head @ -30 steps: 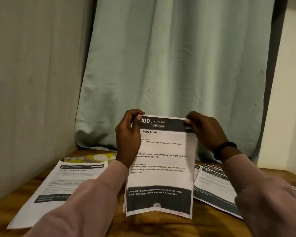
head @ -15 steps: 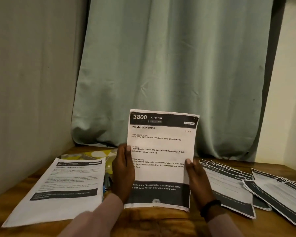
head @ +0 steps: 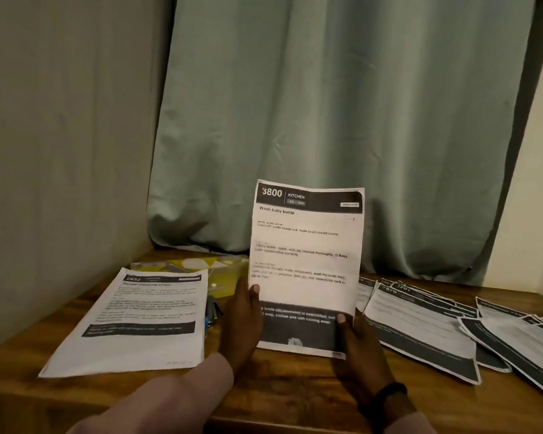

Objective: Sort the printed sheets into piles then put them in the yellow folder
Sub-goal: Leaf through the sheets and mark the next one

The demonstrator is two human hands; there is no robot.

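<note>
I hold a small stack of printed sheets (head: 308, 264) upright, its bottom edge on the wooden table (head: 295, 380); the top page reads "3800 KITCHEN, Wash baby bottle". My left hand (head: 240, 324) grips the stack's lower left edge, thumb on the front. My right hand (head: 358, 349) grips the lower right corner, thumb on the dark footer. A pile of sheets (head: 138, 317) headed "2652" lies flat at the left. The yellow folder (head: 213, 270) lies behind that pile, partly covered. Several more sheets (head: 420, 327) lie fanned out on the right.
A pale green curtain (head: 326, 120) hangs behind the table, and a wall (head: 60, 151) closes off the left side. A small dark and blue object (head: 212, 313) lies between the left pile and my left hand. The table's front edge runs close to my sleeves.
Both hands slid from the stack's top corners down to its lower edges. The stack now stands upright with its full top page showing. My view has shifted a little to the right.
</note>
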